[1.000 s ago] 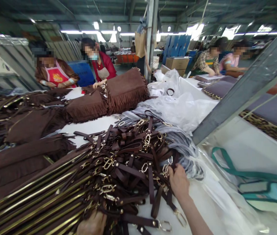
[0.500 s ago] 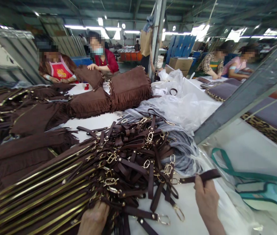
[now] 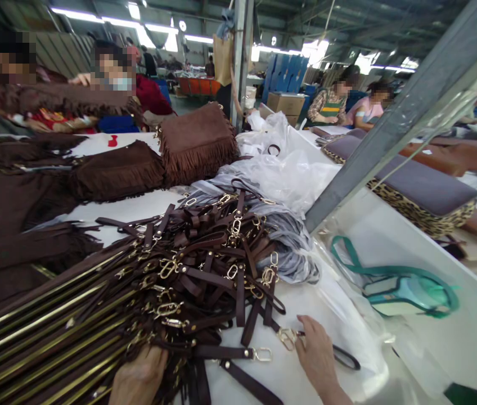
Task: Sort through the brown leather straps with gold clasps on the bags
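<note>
Brown leather straps with gold clasps lie in a tangled heap at the middle of the white table. My left hand is at the heap's lower left, fingers bent into it beside the brown pieces with gold zips; what its fingertips hold is hidden. To the right, my right hand rests at a dark strap loop, which passes beneath the fingers. A gold clasp lies just left of that hand. Whether the right fingers grip the strap cannot be made out.
Fringed brown bags stand at the back left. Clear plastic and grey wrapped cords lie behind the heap. A metal post slants across the right, near a green-edged clear bag. Other people sit across the tables.
The view has swung right. My right hand has moved down and closer to the heap, and the strap it pinched now lies lower. My left hand remains at the heap.
</note>
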Tool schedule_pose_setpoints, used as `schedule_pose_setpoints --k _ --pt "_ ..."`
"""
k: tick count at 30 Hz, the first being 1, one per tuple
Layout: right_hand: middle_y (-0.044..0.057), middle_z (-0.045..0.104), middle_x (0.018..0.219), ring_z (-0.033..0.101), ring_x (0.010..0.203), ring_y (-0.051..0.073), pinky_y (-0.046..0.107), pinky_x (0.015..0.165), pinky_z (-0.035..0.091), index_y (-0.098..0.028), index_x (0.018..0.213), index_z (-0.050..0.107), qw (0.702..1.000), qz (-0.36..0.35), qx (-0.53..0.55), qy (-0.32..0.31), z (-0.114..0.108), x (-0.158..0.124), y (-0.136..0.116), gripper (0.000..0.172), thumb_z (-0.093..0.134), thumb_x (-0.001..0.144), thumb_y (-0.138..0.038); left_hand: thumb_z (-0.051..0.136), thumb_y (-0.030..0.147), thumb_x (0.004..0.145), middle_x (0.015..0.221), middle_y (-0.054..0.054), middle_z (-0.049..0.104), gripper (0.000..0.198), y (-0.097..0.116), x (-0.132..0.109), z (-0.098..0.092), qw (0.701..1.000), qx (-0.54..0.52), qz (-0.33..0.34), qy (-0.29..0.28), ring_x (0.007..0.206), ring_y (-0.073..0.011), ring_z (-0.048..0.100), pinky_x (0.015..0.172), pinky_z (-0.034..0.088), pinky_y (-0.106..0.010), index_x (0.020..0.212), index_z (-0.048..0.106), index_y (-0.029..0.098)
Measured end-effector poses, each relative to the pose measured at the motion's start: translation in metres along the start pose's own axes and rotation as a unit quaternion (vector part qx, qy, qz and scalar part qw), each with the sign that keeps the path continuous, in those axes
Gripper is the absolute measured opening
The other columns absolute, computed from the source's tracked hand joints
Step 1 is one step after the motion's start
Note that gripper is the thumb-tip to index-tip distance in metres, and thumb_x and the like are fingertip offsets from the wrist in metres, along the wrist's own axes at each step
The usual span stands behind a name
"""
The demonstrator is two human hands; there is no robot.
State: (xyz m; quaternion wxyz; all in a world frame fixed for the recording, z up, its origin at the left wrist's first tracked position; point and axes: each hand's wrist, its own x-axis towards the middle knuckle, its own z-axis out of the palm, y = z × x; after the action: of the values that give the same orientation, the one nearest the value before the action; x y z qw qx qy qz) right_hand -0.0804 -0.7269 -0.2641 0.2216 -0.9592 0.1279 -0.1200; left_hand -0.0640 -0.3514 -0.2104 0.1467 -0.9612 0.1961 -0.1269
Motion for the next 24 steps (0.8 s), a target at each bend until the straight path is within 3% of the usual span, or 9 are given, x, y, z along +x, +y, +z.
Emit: schedule_pose_setpoints --k 2,5,7,10,12,15,17,20,24 --pt "0.008 0.063 0.106 0.055 0.102 0.025 0.042 0.087 0.041 -0.023 0.102 0.057 0.996 -0.078 -0.027 -0.043 0.004 0.001 0.001 0.029 0.045 0.075 -0.025 0.035 -0.003 0.075 0.080 -0.005 0.059 0.038 0.000 0.000 0.001 1.000 -0.007 -0.009 -0.007 0.067 -0.0151 0.057 0.050 0.046 -0.023 0.089 0.065 0.017" --pt "0.005 0.065 0.096 0.058 0.092 0.022 0.038 0.080 0.043 -0.025 0.095 0.058 0.991 -0.112 -0.009 -0.075 0.008 -0.001 0.007 0.020 0.046 0.081 -0.031 0.035 -0.003 0.075 0.078 -0.005 0.058 0.037 0.000 -0.002 0.005 1.000 -0.021 -0.006 -0.005 0.065 -0.0148 0.057 0.049 0.046 -0.023 0.088 0.064 0.017" --pt "0.005 0.064 0.085 0.058 0.082 0.022 0.037 0.074 0.044 -0.025 0.086 0.058 0.990 -0.105 0.026 -0.094 0.007 -0.002 0.008 0.019 0.042 0.083 -0.035 0.035 -0.003 0.076 0.078 -0.004 0.058 0.038 0.000 -0.002 0.007 1.000 -0.026 0.001 -0.006 0.064 -0.0142 0.057 0.048 0.046 -0.022 0.089 0.064 0.017" --pt "0.002 0.059 0.069 0.055 0.067 0.020 0.035 0.066 0.043 -0.025 0.076 0.051 0.981 -0.028 0.117 -0.152 0.001 -0.001 -0.001 0.024 0.037 0.084 -0.042 0.035 -0.003 0.076 0.078 -0.004 0.059 0.038 0.000 -0.002 0.007 1.000 -0.016 0.004 -0.013 0.063 -0.0140 0.058 0.049 0.048 -0.022 0.090 0.064 0.017" --pt "-0.002 0.053 0.062 0.052 0.059 0.017 0.032 0.060 0.042 -0.024 0.073 0.047 0.953 0.055 0.223 -0.198 -0.004 0.001 -0.017 0.026 0.037 0.083 -0.047 0.035 -0.004 0.076 0.077 -0.004 0.059 0.038 0.001 0.000 0.005 1.000 -0.001 0.009 -0.009 0.064 -0.0143 0.059 0.049 0.048 -0.022 0.089 0.064 0.017" --pt "-0.004 0.050 0.062 0.048 0.053 0.013 0.028 0.054 0.040 -0.023 0.079 0.047 0.863 0.154 0.406 -0.258 -0.011 0.002 -0.049 0.029 0.044 0.076 -0.052 0.035 -0.005 0.075 0.073 -0.004 0.059 0.037 0.003 0.003 0.001 1.000 0.014 0.009 0.007 0.063 -0.0159 0.060 0.046 0.049 -0.023 0.087 0.064 0.015" --pt "-0.004 0.050 0.063 0.046 0.050 0.011 0.027 0.051 0.037 -0.022 0.087 0.049 0.814 0.186 0.470 -0.286 -0.016 0.002 -0.074 0.035 0.049 0.072 -0.053 0.035 -0.005 0.075 0.071 -0.004 0.059 0.037 0.004 0.005 -0.001 1.000 0.015 0.000 0.016 0.060 -0.0166 0.060 0.044 0.049 -0.024 0.086 0.064 0.014" --pt "-0.006 0.045 0.058 0.039 0.047 0.010 0.025 0.050 0.031 -0.020 0.093 0.053 0.796 0.169 0.475 -0.334 -0.019 -0.001 -0.110 0.039 0.048 0.073 -0.053 0.037 -0.003 0.076 0.069 -0.003 0.059 0.033 0.007 0.007 -0.004 1.000 -0.005 -0.009 0.016 0.060 -0.0166 0.060 0.044 0.050 -0.025 0.082 0.064 0.015" --pt "-0.006 0.039 0.064 0.033 0.053 0.008 0.023 0.051 0.026 -0.019 0.103 0.050 0.759 0.087 0.465 -0.448 -0.013 -0.010 -0.144 0.040 0.048 0.076 -0.048 0.040 0.000 0.078 0.068 -0.002 0.059 0.029 0.009 0.008 -0.005 0.999 -0.023 -0.040 -0.022 0.056 -0.0161 0.060 0.045 0.049 -0.025 0.082 0.064 0.016"
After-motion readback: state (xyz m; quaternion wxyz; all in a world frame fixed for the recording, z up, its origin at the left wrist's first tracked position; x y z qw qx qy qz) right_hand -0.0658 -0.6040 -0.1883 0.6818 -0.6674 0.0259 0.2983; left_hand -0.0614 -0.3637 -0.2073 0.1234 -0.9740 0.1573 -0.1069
